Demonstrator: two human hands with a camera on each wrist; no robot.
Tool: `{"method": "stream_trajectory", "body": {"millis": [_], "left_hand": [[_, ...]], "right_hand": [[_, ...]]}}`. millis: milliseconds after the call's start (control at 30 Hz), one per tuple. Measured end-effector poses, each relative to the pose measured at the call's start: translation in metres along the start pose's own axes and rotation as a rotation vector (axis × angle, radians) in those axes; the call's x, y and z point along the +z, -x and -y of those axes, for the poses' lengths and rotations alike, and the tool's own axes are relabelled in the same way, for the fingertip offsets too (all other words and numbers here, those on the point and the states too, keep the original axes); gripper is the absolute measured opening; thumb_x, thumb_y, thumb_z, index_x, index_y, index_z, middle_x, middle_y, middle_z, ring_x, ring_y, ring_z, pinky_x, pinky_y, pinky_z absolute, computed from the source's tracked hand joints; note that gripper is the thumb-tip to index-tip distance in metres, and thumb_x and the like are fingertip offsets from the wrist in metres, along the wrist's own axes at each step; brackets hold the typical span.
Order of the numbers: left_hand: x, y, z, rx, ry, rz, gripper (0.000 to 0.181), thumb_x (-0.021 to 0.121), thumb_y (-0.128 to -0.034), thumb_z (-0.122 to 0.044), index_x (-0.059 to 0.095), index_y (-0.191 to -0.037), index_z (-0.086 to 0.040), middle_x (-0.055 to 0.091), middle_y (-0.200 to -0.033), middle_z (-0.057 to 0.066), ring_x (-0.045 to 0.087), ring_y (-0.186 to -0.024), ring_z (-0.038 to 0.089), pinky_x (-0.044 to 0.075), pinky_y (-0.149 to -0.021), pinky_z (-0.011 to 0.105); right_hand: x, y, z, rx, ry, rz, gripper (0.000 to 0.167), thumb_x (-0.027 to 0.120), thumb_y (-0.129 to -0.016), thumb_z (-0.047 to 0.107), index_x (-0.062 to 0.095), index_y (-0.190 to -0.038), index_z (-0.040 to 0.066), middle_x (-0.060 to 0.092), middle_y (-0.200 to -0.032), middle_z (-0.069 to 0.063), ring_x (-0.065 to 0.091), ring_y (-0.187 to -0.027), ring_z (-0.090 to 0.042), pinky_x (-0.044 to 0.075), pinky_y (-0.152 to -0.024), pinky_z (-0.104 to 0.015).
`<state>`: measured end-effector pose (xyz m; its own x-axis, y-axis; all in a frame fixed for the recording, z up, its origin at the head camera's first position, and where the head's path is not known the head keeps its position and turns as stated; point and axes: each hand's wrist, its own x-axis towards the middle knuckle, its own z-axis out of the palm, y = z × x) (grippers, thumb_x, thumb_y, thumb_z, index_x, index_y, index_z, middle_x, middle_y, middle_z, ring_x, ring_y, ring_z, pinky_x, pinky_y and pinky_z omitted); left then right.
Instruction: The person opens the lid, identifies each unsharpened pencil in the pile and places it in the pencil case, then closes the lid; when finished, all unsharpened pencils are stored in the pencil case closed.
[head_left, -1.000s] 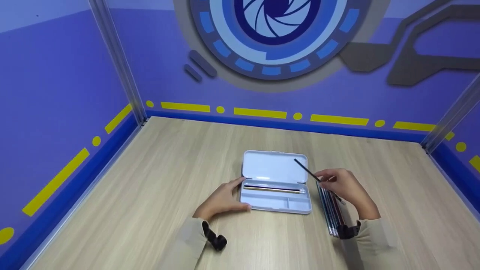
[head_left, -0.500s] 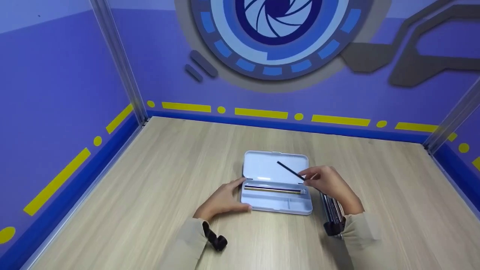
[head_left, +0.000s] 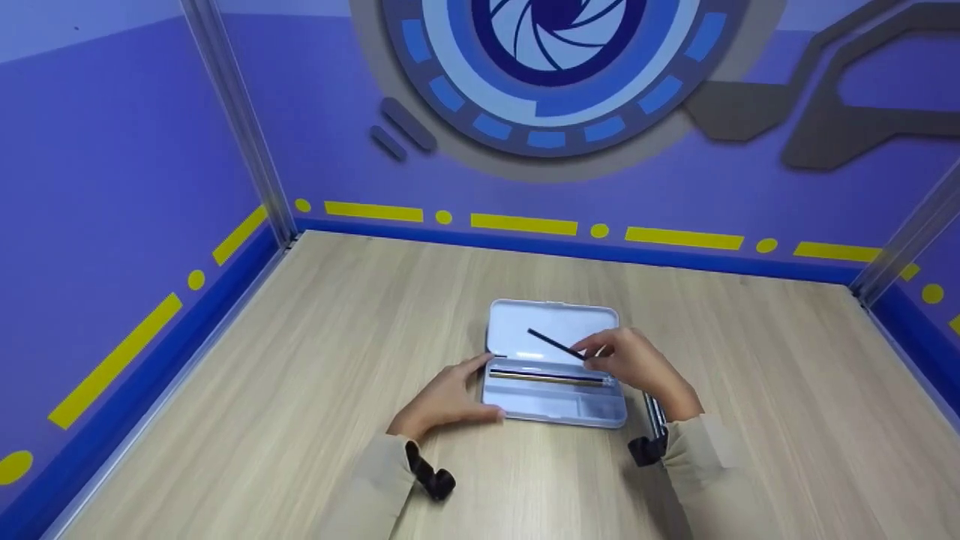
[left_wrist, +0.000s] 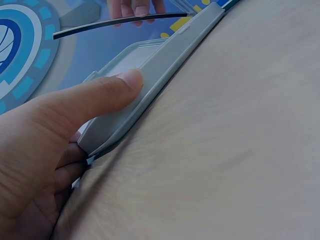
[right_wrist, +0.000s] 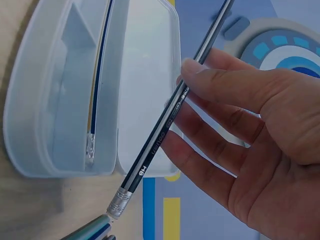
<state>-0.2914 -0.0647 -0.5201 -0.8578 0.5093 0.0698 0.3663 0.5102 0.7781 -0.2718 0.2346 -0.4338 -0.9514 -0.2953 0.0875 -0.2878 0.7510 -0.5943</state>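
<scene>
A pale pencil case lies on the table with its lid raised at the back. My left hand grips its left end, thumb on the front wall and fingers at the back. In my right hand, thumb and fingers pinch a black-and-silver striped pencil marked HB. This pencil slants over the case, in front of the lid, apart from the compartments. A few pencils with metal ferrules lie lengthwise in the long rear compartment. The front compartments, one long and one small, show nothing inside.
More pencils lie on the table right of the case, partly hidden beneath the right wrist. The wooden table meets blue-purple panels at the back and sides. A black strap circles each wrist.
My right hand has moved left with the striped pencil, from above the loose pencils to over the case. The left hand keeps its place on the case.
</scene>
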Motion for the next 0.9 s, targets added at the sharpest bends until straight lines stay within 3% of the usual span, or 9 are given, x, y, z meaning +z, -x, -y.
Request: {"method": "stream_trajectory", "body": {"millis": [367,667,900], "left_hand": [[0.0,0.0,-0.001,0.012,0.009,-0.007,0.099,0.087,-0.0627,-0.044,0.041,-0.146,-0.015,0.048,-0.145,0.01,0.042,-0.136,0.023,0.034,-0.113,0.041],[0.0,0.002,-0.001,0.001,0.008,-0.004,0.101,0.086,-0.0641,-0.043,0.04,-0.147,-0.011,0.046,-0.146,0.013,0.041,-0.136,0.028,0.034,-0.113,0.045],[0.0,0.0,0.001,0.004,0.009,-0.007,0.1,0.086,-0.0642,-0.044,0.04,-0.147,-0.013,0.045,-0.148,0.01,0.039,-0.138,0.026,0.032,-0.115,0.043]], "right_hand": [[0.013,-0.009,0.012,-0.028,0.038,0.059,0.029,0.071,-0.081,-0.003,0.077,-0.103,0.014,0.074,-0.095,-0.002,0.064,-0.084,-0.015,0.057,-0.076,-0.035],[0.025,-0.015,0.015,-0.116,0.037,0.122,0.028,0.07,-0.08,-0.006,0.077,-0.101,0.01,0.074,-0.099,-0.004,0.065,-0.087,-0.016,0.057,-0.079,-0.038],[0.029,-0.018,0.016,-0.079,0.073,0.135,0.028,0.069,-0.079,-0.007,0.077,-0.1,0.009,0.075,-0.1,-0.005,0.066,-0.095,-0.02,0.056,-0.084,-0.042]]}}
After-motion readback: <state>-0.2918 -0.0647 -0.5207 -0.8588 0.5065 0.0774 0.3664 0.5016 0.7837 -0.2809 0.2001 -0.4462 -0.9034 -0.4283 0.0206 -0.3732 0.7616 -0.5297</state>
